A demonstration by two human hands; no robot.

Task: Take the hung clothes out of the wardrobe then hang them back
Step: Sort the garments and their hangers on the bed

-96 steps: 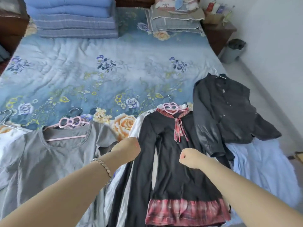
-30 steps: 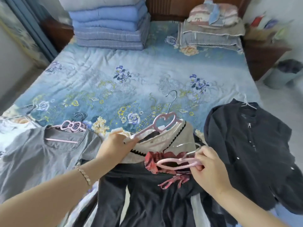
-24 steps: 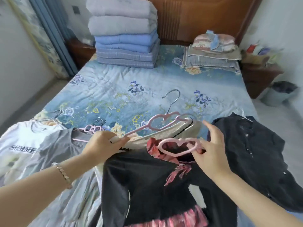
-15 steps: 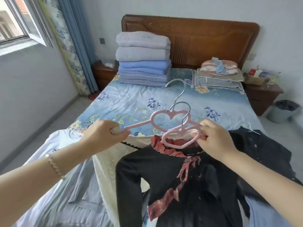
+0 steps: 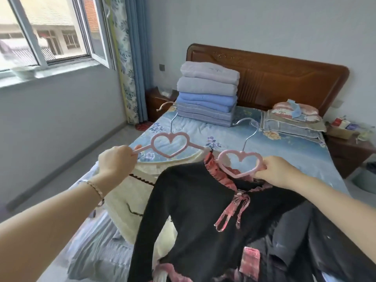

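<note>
My left hand [image 5: 117, 159] grips the arm of a pink heart-shaped hanger [image 5: 171, 144] that carries a cream garment [image 5: 130, 192] with dark zigzag trim. My right hand [image 5: 274, 173] pinches a second pink heart hanger [image 5: 240, 163] at its right side. From it hangs a black dress [image 5: 199, 210] with a red plaid collar, bow and hem. Both garments are lifted above the bed [image 5: 284, 151]. A dark jacket [image 5: 317, 231] lies at the lower right. No wardrobe is in view.
A stack of folded blankets [image 5: 207, 98] sits at the head of the bed by the wooden headboard [image 5: 284, 78]. Pillows [image 5: 293, 121] lie to its right. Nightstands stand at both sides. A window [image 5: 46, 31] and blue curtain [image 5: 134, 58] are on the left wall.
Both hands have raised the two hangers and their garments off the bed, and the hangers have moved apart. My view has tilted upward to show the window and wall.
</note>
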